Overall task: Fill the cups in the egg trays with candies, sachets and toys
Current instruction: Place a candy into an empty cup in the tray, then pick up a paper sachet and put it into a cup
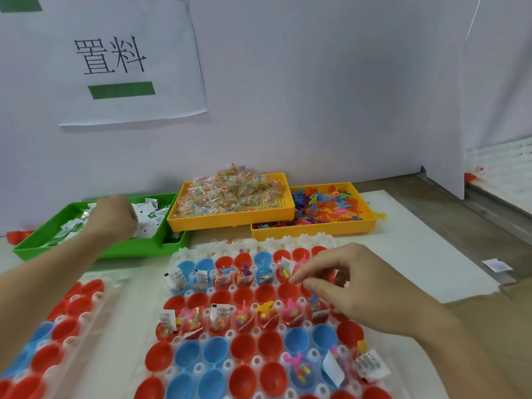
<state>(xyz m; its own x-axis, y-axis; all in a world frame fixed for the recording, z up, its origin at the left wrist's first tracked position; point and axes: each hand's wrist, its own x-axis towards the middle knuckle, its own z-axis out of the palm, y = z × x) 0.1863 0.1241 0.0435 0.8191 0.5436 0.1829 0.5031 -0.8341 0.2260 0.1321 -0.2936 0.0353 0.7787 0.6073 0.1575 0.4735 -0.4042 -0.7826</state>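
A white paper (129,59) on the wall says "置料" in big black letters above a green bar, and the small sachets (220,311) in the cups have print too tiny to read.

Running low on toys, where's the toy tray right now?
In the head view, the toy tray sits far right at the back, touching the yellow candy tray, just beyond the egg tray.

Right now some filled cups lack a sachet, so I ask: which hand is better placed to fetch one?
Left. The left hand is already in the green tray among the sachets; the right hand hovers over the egg tray.
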